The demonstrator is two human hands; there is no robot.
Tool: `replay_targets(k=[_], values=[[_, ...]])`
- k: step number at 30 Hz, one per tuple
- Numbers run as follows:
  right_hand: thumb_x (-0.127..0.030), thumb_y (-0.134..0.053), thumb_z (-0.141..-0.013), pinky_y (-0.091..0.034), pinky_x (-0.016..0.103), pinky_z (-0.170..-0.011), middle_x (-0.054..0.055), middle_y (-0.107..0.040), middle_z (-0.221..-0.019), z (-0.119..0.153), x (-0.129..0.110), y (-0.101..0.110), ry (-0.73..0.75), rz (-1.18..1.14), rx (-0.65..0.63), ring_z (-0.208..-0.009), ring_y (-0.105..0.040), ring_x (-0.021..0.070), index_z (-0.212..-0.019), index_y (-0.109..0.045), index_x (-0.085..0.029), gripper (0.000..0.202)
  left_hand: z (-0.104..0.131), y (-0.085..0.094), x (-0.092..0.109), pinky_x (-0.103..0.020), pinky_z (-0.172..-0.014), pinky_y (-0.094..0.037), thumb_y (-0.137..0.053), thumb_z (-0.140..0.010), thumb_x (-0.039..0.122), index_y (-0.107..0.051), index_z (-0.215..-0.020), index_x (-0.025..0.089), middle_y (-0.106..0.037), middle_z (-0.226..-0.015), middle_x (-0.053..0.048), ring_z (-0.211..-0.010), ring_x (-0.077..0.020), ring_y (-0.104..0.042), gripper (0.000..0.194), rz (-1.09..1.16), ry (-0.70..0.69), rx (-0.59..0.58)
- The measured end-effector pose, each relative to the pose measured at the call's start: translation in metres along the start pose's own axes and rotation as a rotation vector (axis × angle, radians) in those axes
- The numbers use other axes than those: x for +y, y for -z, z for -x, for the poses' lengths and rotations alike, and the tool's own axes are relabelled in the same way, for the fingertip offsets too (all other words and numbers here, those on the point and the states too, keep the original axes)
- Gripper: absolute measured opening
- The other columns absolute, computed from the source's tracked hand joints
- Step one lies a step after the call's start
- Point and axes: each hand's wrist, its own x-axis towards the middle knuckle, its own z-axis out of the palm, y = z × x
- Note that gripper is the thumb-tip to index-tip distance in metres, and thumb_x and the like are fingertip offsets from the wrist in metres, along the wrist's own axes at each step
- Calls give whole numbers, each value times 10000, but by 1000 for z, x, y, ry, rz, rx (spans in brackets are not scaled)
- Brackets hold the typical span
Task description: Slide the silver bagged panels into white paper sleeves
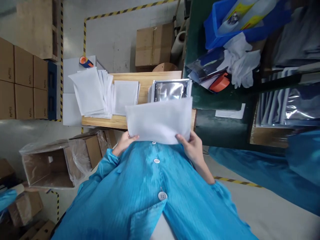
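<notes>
A flat white packing bag spans the space between my two hands, in front of the blue coat. My left hand grips its lower left corner, with the thumb on top. At the lower right corner, my right hand pinches it the same way. Just beyond, partly covered by the bag, lies a stack of silvery, shiny film-wrapped flat items on the wooden table. A neat stack of white bags sits left of it, and a looser fanned pile of white bags is farther left.
A dark green bench on the right carries a blue bin with bottles, white gloves and an orange tape dispenser. Beside it, a co-worker's blue sleeve shows. Cartons are stacked left; an open carton stands lower left.
</notes>
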Motion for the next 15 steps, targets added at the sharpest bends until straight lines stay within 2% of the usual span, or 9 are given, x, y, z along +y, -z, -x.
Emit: replay_targets(k=[3, 4, 5, 6, 8, 10, 12, 15], values=[[-729, -833, -871, -647, 472, -1051, 109, -801, -1370, -60, -31, -17, 194, -17, -24, -1269, -754, 352, -1356, -779, -308, 645, -35, 1, 5, -438, -1102, -655, -1083, -705, 431, -800, -1177, 156, -865, -1239, -130, -1181, -288, -822, 615, 269, -48, 157], [-733, -750, -938, -643, 474, -1058, 123, -787, -1380, -79, -37, -20, 239, 42, 18, -1259, -750, 336, -1365, -777, -292, 614, -49, 0, 7, -430, -1129, -650, -1048, -777, 365, -793, -1190, 160, -855, -1282, -129, -1251, -284, -807, 527, 335, -59, 221], [-704, -670, -999, -634, 482, -1070, 147, -773, -1373, -97, -41, -20, 269, 138, 112, -1240, -744, 325, -1350, -781, -258, 579, -65, -2, 10, -415, -1155, -644, -993, -855, 297, -788, -1199, 161, -843, -1325, -128, -1323, -272, -783, 423, 391, -61, 290], [-661, -657, -1008, -624, 502, -1081, 175, -763, -1349, -113, -42, -19, 275, 243, 225, -1207, -740, 327, -1328, -784, -216, 563, -81, -5, 12, -392, -1177, -636, -927, -926, 233, -786, -1197, 156, -832, -1360, -129, -1387, -255, -755, 315, 437, -49, 359], [-560, -679, -988, -597, 533, -1106, 200, -774, -1258, -139, -39, -14, 238, 389, 321, -1107, -744, 326, -1291, -787, -154, 518, -115, -12, 18, -334, -1209, -619, -793, -1028, 147, -790, -1185, 143, -807, -1419, -139, -1482, -218, -698, 157, 500, 2, 473], [-474, -712, -957, -585, 533, -1100, 191, -794, -1154, -155, -32, -9, 174, 445, 308, -1014, -751, 319, -1261, -790, -125, 469, -147, -20, 22, -291, -1226, -603, -719, -1077, 128, -795, -1207, 134, -788, -1453, -152, -1524, -190, -663, 152, 520, 49, 536], [-423, -736, -940, -588, 511, -1072, 175, -807, -1082, -165, -26, -6, 116, 458, 281, -976, -759, 317, -1234, -794, -117, 429, -172, -27, 23, -280, -1246, -584, -708, -1091, 142, -787, -1272, 117, -780, -1460, -167, -1523, -177, -660, 200, 512, 69, 549], [-381, -786, -893, -593, 495, -1035, 181, -820, -1058, -171, -22, -4, 59, 478, 297, -963, -762, 322, -1177, -797, -114, 391, -192, -34, 21, -285, -1270, -555, -702, -1103, 173, -759, -1329, 83, -773, -1459, -187, -1478, -159, -684, 250, 480, 81, 540]])
